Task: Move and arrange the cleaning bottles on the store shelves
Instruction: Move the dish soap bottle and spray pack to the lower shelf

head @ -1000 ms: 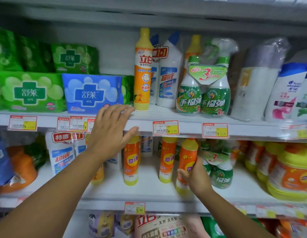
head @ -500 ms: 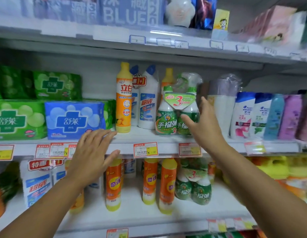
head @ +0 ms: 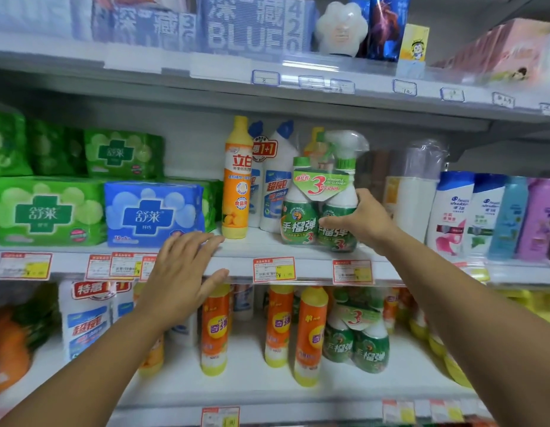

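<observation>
The right hand (head: 364, 221) has thumb and fingers wrapped around the right bottle of the green twin-pack cleaner (head: 320, 211) on the middle shelf (head: 236, 260). The left hand (head: 183, 272), fingers spread and holding nothing, lies flat at that shelf's edge, below and left of the tall yellow bottle (head: 238, 180).

The middle shelf (head: 236, 260) carries green and blue tissue packs (head: 153, 212), a tall orange bottle (head: 236, 183), two white cleaner bottles (head: 275, 183), a green twin-pack (head: 320, 217) and what look like shampoo bottles (head: 452, 211) along the right.
</observation>
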A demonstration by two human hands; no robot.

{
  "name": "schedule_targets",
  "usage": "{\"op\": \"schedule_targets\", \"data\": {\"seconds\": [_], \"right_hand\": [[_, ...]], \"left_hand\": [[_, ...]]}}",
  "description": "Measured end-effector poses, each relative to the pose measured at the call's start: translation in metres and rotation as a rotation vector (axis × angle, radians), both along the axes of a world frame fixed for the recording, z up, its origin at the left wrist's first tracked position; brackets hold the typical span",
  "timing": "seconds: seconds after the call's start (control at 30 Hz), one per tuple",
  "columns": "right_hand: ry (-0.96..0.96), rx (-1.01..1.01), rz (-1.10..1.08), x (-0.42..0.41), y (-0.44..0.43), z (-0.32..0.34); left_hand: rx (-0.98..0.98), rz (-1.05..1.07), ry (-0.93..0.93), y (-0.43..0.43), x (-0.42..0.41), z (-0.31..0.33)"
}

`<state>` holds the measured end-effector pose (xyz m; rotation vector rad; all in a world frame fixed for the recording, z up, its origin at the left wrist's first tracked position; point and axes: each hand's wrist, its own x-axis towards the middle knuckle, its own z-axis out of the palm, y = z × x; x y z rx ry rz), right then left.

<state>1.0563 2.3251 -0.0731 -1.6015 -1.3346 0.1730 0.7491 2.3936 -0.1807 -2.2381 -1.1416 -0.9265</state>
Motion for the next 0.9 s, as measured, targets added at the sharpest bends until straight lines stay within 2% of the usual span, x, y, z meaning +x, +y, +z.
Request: {"op": "schedule_targets", "data": {"seconds": [0.1, 0.17, 0.23, 0.37, 0.5, 0.63, 0.9], "right_hand": [[-0.087, 0.270, -0.061, -0.009, -0.012, -0.007], [0.020, 0.384, -0.025, -0.016, -0.031, -0.003], [0.058, 0.414, 0.008, -0.022, -0.056, 0.000], [0.004, 0.299, 0.082, -0.048, -0.114, -0.030], [0.039, 0.142, 0.183, -0.075, -0.130, -0.112], [0.053, -0.024, 0.258, -0.099, -0.099, -0.184], [0.044, -0.052, 0.288, -0.154, -0.019, -0.242]], "left_hand": [[-0.005, -0.039, 0.012, 0.001, -0.003, 0.002], [-0.003, -0.060, 0.017, 0.001, -0.006, 0.003], [0.005, -0.060, 0.024, 0.001, -0.011, 0.003], [0.032, -0.056, 0.043, 0.000, -0.021, -0.003], [0.036, -0.062, 0.036, 0.003, -0.031, -0.011], [0.038, -0.024, 0.010, 0.006, -0.048, -0.010], [0.035, 0.059, 0.044, 0.014, -0.076, -0.012]]}}
